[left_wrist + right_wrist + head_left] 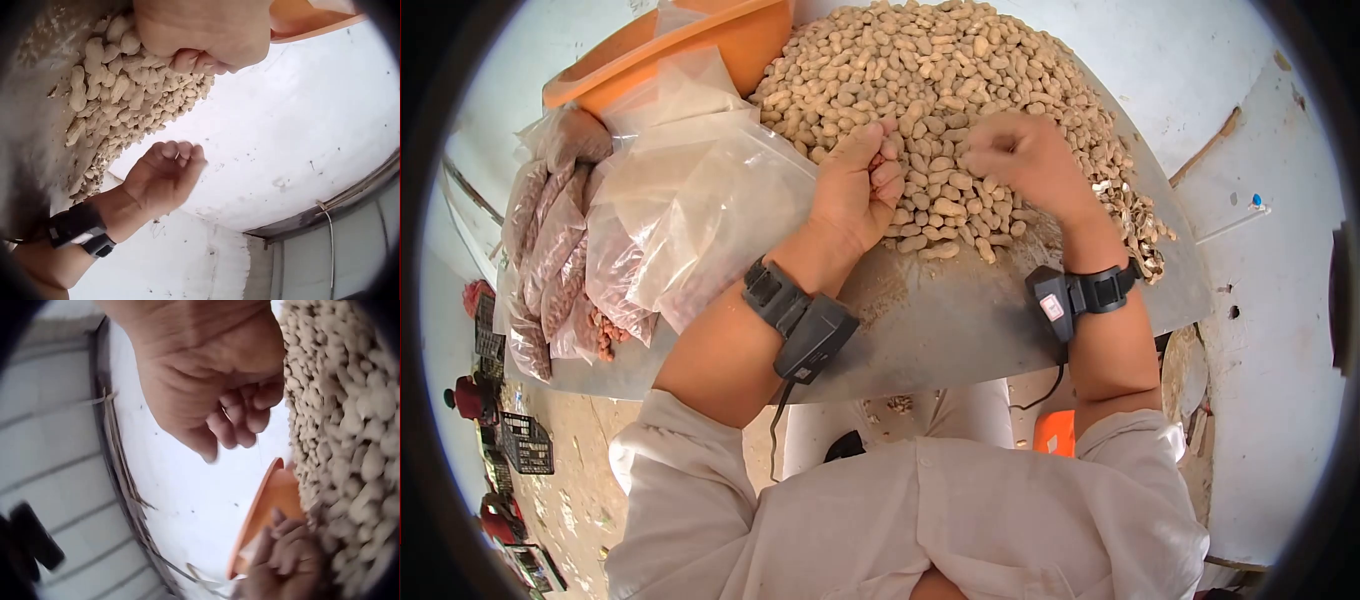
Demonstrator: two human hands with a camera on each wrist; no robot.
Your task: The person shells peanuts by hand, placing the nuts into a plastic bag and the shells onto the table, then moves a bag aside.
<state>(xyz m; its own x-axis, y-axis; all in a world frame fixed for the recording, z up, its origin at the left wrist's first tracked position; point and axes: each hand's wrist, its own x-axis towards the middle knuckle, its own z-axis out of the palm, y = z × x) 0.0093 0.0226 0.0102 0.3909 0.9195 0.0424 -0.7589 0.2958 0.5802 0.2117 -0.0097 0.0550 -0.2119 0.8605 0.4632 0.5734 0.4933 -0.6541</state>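
Observation:
A large heap of unshelled peanuts (pixel 940 75) covers the back of the metal table. Over the heap's front edge, my left hand (pixel 850 190) is curled, palm up, around reddish shelled peanuts (pixel 880 160) that show between thumb and fingers. In the left wrist view, the back of this hand (pixel 206 28) hides what it holds. My right hand (pixel 1032 165) hovers above the peanuts to the right, its fingers loosely bent. The right wrist view shows that hand (pixel 219 381) with the thumb apart from the fingers and nothing visible between them.
Clear plastic bags (pixel 710 190) lie left of the heap, beside bags filled with reddish kernels (pixel 550 235). Loose kernels (pixel 606 333) are near the table's (pixel 960 335) left front. Behind them stands an orange basin (pixel 740 45). Broken shells (pixel 1142 225) lie at the heap's right edge.

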